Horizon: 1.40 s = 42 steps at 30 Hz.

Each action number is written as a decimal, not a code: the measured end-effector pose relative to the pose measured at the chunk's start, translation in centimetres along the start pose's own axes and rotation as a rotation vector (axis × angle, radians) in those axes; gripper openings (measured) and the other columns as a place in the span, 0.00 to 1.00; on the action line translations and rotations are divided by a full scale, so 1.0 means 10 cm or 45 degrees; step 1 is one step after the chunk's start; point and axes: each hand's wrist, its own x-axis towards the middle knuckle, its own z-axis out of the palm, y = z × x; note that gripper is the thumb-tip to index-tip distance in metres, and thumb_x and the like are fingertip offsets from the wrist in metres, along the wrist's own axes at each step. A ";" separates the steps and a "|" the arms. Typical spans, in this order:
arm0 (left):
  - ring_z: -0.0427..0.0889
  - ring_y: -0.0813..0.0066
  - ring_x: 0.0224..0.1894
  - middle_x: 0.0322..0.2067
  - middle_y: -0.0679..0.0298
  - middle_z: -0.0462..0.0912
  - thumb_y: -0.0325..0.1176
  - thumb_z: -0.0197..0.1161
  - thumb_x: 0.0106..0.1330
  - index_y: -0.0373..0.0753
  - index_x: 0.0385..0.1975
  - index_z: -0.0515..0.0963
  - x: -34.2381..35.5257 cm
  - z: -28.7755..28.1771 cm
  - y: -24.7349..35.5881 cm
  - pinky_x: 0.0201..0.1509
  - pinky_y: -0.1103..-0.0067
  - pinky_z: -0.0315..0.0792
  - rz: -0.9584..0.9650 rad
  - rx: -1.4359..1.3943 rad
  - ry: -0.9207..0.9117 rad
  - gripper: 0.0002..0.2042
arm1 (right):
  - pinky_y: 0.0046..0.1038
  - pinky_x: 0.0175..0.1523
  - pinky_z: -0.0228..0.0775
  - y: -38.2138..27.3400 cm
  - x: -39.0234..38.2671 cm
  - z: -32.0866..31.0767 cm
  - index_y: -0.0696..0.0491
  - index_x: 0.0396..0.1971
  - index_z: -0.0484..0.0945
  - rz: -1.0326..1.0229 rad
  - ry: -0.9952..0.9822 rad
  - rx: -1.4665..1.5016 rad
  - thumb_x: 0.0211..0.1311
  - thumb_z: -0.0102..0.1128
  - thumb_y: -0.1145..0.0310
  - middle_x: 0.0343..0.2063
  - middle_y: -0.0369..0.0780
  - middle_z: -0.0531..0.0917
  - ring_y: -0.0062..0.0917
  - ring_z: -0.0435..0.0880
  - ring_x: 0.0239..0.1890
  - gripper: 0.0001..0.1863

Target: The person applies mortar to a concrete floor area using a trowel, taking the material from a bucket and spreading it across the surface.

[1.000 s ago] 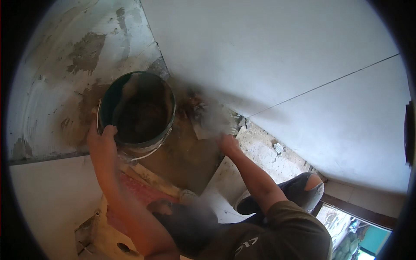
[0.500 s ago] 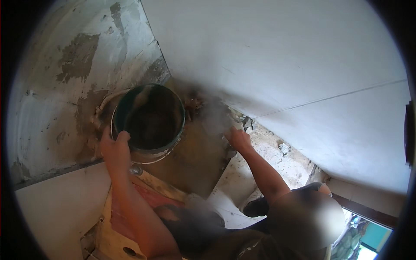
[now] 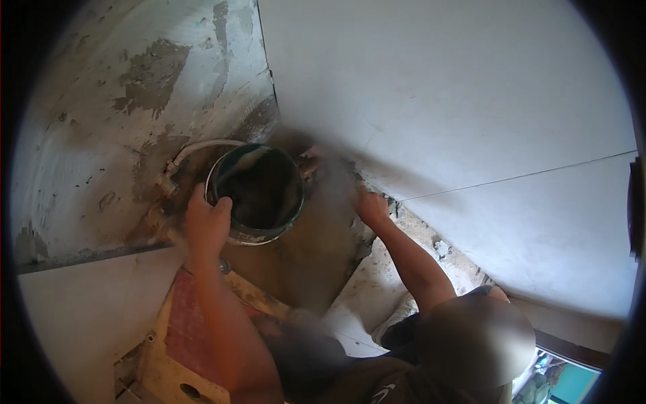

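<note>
One green bucket (image 3: 235, 165), contents indistinct, is grasped by the left hand (image 3: 207, 223); the right hand's grip (image 3: 373, 207) I cannot tell.

Over this last second on my remote feed: green bucket (image 3: 266, 233) shifts right, farther from the stained wall (image 3: 156, 84), and looks smaller to me; left hand (image 3: 207, 221) travels with it. Curved pale pipe (image 3: 202, 145), hidden behind the bucket at first, comes into my view with its wall fitting (image 3: 167, 182). Right hand (image 3: 372, 206) moves nearer the foot of the white wall (image 3: 437, 87); I lose the pale flat piece beside it in blur.
</note>
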 end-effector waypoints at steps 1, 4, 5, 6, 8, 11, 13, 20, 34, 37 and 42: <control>0.79 0.46 0.45 0.39 0.46 0.81 0.36 0.57 0.50 0.34 0.46 0.75 0.00 0.03 0.00 0.50 0.64 0.71 0.009 0.042 0.014 0.22 | 0.49 0.46 0.73 0.03 -0.03 -0.07 0.48 0.56 0.68 -0.081 0.003 -0.019 0.65 0.48 0.47 0.33 0.55 0.83 0.52 0.82 0.40 0.26; 0.78 0.45 0.48 0.42 0.45 0.80 0.37 0.58 0.50 0.34 0.47 0.75 -0.01 0.07 0.07 0.52 0.63 0.70 -0.077 0.104 -0.027 0.23 | 0.49 0.46 0.73 0.03 -0.10 -0.40 0.50 0.50 0.72 -0.206 -0.004 -0.092 0.64 0.50 0.45 0.33 0.54 0.83 0.52 0.82 0.39 0.25; 0.78 0.45 0.48 0.42 0.45 0.80 0.37 0.58 0.50 0.34 0.47 0.75 -0.02 0.09 0.06 0.52 0.63 0.70 -0.076 0.099 -0.019 0.23 | 0.48 0.45 0.73 -0.02 -0.13 -0.52 0.51 0.46 0.73 -0.254 -0.026 -0.132 0.64 0.50 0.44 0.33 0.54 0.83 0.51 0.82 0.39 0.25; 0.78 0.45 0.49 0.43 0.44 0.80 0.37 0.58 0.49 0.34 0.47 0.75 -0.01 0.13 0.04 0.54 0.63 0.70 -0.070 0.118 -0.012 0.24 | 0.48 0.45 0.73 -0.05 -0.17 -0.65 0.51 0.46 0.73 -0.260 -0.014 -0.137 0.64 0.50 0.44 0.33 0.54 0.83 0.51 0.82 0.39 0.25; 0.77 0.45 0.50 0.44 0.43 0.80 0.37 0.58 0.49 0.33 0.48 0.75 0.01 0.24 -0.09 0.55 0.63 0.69 -0.076 0.133 0.004 0.24 | 0.47 0.45 0.73 -0.09 -0.23 -0.84 0.53 0.45 0.74 -0.259 -0.048 -0.114 0.64 0.50 0.43 0.33 0.53 0.83 0.50 0.82 0.40 0.27; 0.77 0.44 0.52 0.45 0.41 0.79 0.37 0.59 0.48 0.31 0.48 0.75 0.06 0.28 -0.25 0.58 0.64 0.69 -0.031 0.133 0.086 0.26 | 0.47 0.45 0.73 -0.19 -0.29 -1.06 0.55 0.44 0.74 -0.239 -0.032 -0.089 0.64 0.50 0.42 0.32 0.53 0.83 0.50 0.82 0.40 0.28; 0.76 0.44 0.53 0.46 0.40 0.78 0.36 0.59 0.48 0.29 0.49 0.74 0.10 0.27 -0.28 0.59 0.65 0.69 -0.102 0.120 -0.141 0.26 | 0.46 0.45 0.73 -0.27 -0.34 -1.24 0.52 0.48 0.74 -0.266 -0.024 -0.140 0.64 0.50 0.42 0.32 0.51 0.83 0.48 0.82 0.39 0.27; 0.76 0.44 0.53 0.47 0.41 0.78 0.35 0.59 0.49 0.31 0.50 0.74 0.07 0.40 -0.29 0.58 0.64 0.69 -0.126 0.043 -0.138 0.26 | 0.46 0.41 0.72 -0.56 -0.48 -1.74 0.55 0.38 0.76 -0.490 0.065 -0.157 0.64 0.50 0.40 0.24 0.50 0.82 0.48 0.82 0.35 0.28; 0.85 0.58 0.29 0.31 0.47 0.83 0.33 0.60 0.51 0.28 0.44 0.75 0.23 0.60 -0.42 0.29 0.70 0.77 -0.164 -0.289 0.113 0.21 | 0.41 0.37 0.75 -1.72 -0.57 -2.77 0.54 0.31 0.79 -0.983 0.052 -0.702 0.60 0.57 0.45 0.23 0.44 0.82 0.41 0.84 0.31 0.24; 0.82 0.64 0.21 0.29 0.50 0.82 0.32 0.60 0.51 0.28 0.43 0.76 0.22 0.63 -0.44 0.22 0.74 0.74 -0.211 -0.283 0.059 0.20 | 0.40 0.37 0.76 -1.92 -0.65 -2.99 0.53 0.30 0.81 -0.912 0.064 -0.751 0.60 0.58 0.46 0.25 0.44 0.83 0.41 0.84 0.33 0.22; 0.81 0.52 0.37 0.35 0.45 0.82 0.32 0.59 0.50 0.28 0.44 0.76 0.12 0.47 -0.14 0.41 0.67 0.74 -0.126 -0.275 -0.004 0.21 | 0.41 0.40 0.77 -2.06 -0.65 -2.94 0.49 0.27 0.84 -0.836 -0.061 -0.890 0.55 0.63 0.53 0.25 0.41 0.84 0.36 0.85 0.34 0.15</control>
